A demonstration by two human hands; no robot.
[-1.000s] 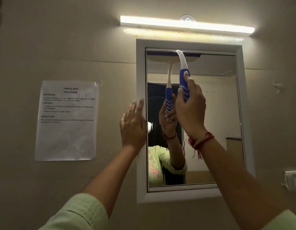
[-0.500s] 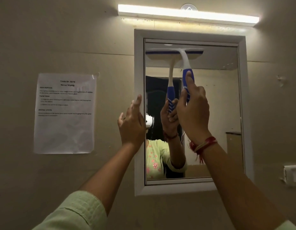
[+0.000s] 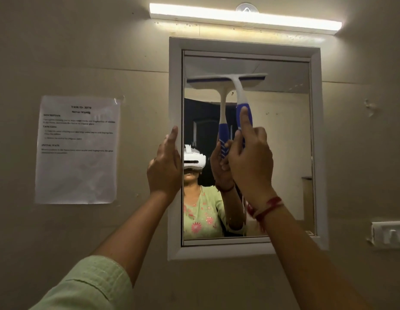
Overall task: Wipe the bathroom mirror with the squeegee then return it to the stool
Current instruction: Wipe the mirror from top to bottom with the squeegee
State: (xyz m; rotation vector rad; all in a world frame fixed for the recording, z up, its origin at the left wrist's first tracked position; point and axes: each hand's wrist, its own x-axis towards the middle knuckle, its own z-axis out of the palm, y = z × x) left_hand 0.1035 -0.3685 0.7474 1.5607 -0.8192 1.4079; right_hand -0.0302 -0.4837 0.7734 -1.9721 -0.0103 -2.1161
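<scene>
Squeegee (image 3: pixel 239 90) blade held against upper part of mirror (image 3: pixel 284 153), handle enclosed by right grip (image 3: pixel 250 162), forefinger extended along it; left grip (image 3: pixel 164 168) uncurled, nothing held, rested on mirror's left frame

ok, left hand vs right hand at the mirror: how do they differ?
The left hand lies open, fingers straight, against the mirror frame and holds nothing; the right hand curls round the squeegee by its blue grip, index finger stretched along it. The right wrist wears a red thread; the left is bare. Both are raised to similar height.
</scene>
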